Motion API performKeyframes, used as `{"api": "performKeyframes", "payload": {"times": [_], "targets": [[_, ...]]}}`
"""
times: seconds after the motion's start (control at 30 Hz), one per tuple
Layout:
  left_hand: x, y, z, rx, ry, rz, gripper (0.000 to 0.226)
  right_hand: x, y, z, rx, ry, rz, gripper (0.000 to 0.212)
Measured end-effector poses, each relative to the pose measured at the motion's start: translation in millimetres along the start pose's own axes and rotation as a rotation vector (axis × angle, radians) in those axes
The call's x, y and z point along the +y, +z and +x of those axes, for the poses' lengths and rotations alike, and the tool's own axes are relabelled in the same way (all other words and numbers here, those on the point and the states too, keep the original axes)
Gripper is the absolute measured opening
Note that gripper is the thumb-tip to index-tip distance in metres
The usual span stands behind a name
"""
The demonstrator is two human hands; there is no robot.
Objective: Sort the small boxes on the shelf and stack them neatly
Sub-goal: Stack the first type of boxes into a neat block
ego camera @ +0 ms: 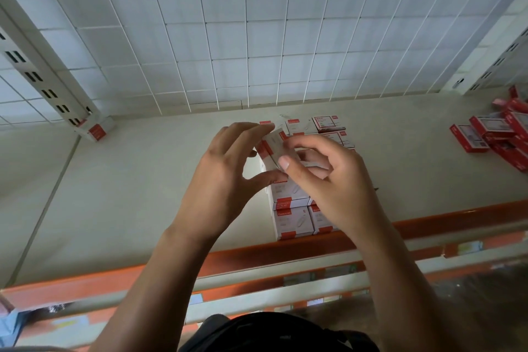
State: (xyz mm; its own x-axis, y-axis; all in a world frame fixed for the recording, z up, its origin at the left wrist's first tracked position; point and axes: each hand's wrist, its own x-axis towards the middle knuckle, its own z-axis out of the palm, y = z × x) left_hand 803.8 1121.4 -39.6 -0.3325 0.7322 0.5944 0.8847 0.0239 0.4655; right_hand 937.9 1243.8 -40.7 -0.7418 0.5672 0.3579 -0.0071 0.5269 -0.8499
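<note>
Nearest, a glossy orange rail (257, 254) edging the matte grey shelf (143, 194). Just behind it, squared white-and-red cardboard boxes in a neat stack (291, 217). Above the stack, a small flat box (275, 146) pinched between both hands: left hand (220, 180) curled round its left end, thumb below and fingers above; right hand (328, 177) clamped on its right side by thumb and fingertips. Long axis tilted, roughly far-left to near-right, edges blurred. Far right, a loose heap of red boxes (500, 134); behind, white wire grid (257, 37).

White-and-red boxes (290, 220), orange shelf edge (285, 248), white grid backing (257, 37).
</note>
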Motion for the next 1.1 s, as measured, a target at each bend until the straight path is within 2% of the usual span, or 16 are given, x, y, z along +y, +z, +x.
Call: {"api": "performKeyframes", "payload": {"times": [0.17,0.37,0.5,0.63,0.83,1.1], "targets": [[2.5,-2.5,-2.9,-0.014,-0.011,-0.074,0.053,0.5,-11.5,-8.1,-0.03,0.042,-0.03,0.04],[12.7,0.8,-7.8,-0.124,0.021,-0.086,0.057,2.8,-34.7,-21.5,-0.13,-0.18,-0.232,0.039],[31.2,3.4,-17.7,-0.1,0.005,-0.148,0.046,3.7,-50.3,-34.8,-0.146,-0.296,-0.331,0.037],[44.4,10.3,-30.6,-0.13,-0.017,-0.162,0.047,6.2,-60.8,-50.1,-0.165,-0.347,-0.395,0.037],[45.0,17.8,-40.0,-0.188,0.054,-0.029,0.054,24.1,-73.8,-68.6,-0.218,-0.289,-0.433,0.037],[41.9,31.5,-44.1,-0.22,0.034,0.169,0.042,51.4,-71.8,-64.3,-0.244,-0.329,-0.533,0.036]]}}
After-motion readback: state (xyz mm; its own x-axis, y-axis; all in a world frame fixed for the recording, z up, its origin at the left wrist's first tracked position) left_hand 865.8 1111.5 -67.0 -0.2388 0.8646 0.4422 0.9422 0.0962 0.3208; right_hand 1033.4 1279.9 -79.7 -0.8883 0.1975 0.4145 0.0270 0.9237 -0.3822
